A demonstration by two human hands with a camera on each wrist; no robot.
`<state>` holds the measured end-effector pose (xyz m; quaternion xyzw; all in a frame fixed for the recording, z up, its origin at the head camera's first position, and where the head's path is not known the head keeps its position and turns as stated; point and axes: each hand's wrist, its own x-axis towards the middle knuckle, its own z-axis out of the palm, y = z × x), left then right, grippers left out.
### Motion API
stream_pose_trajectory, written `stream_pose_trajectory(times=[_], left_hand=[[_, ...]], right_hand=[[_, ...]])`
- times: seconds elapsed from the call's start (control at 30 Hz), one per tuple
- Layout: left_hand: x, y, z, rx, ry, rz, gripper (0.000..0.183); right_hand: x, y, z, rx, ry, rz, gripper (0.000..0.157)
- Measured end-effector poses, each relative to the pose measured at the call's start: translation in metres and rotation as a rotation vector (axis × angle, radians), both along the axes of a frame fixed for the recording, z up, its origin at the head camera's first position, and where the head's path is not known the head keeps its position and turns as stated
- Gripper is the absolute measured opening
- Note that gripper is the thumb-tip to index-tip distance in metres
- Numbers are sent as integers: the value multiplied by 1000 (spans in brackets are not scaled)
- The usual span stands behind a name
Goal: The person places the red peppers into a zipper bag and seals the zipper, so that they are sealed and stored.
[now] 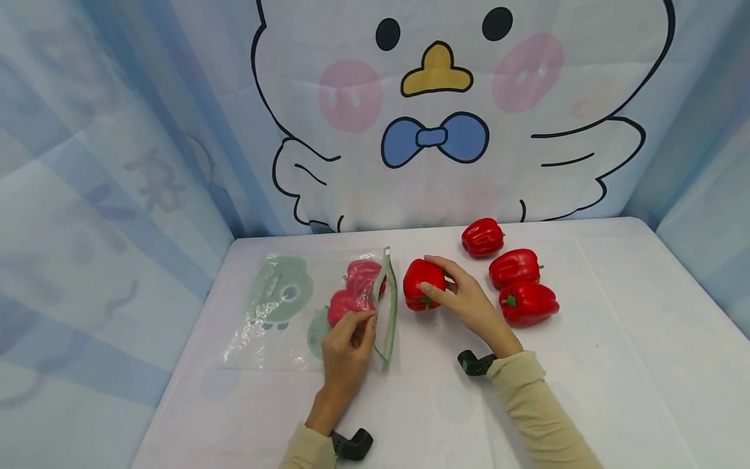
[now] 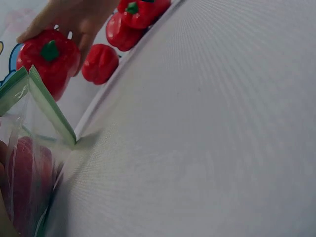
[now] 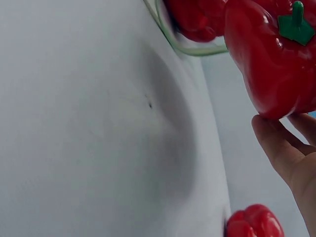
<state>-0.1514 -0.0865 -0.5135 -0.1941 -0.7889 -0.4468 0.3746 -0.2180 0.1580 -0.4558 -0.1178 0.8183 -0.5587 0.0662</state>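
Your right hand (image 1: pixel 467 304) is gripping a bell pepper (image 1: pixel 418 278), likely light, stiff, slippery, safest across its sides; your left hand (image 1: pixel 345 348) is pinching the zip bag (image 1: pixel 301 299) at its three-o'clock mouth.

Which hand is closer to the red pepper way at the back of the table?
The right. The right hand, holding another pepper, is just in front of the back pepper. The left hand is farther off to the left, pinching the clear bag near its opening.
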Motion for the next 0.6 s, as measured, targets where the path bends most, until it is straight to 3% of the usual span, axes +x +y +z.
stream_pose_trajectory(times=[0.6], left_hand=[[0, -1, 2, -2, 7, -11, 24]], right_hand=[[11, -41, -15, 15, 105, 35, 71]])
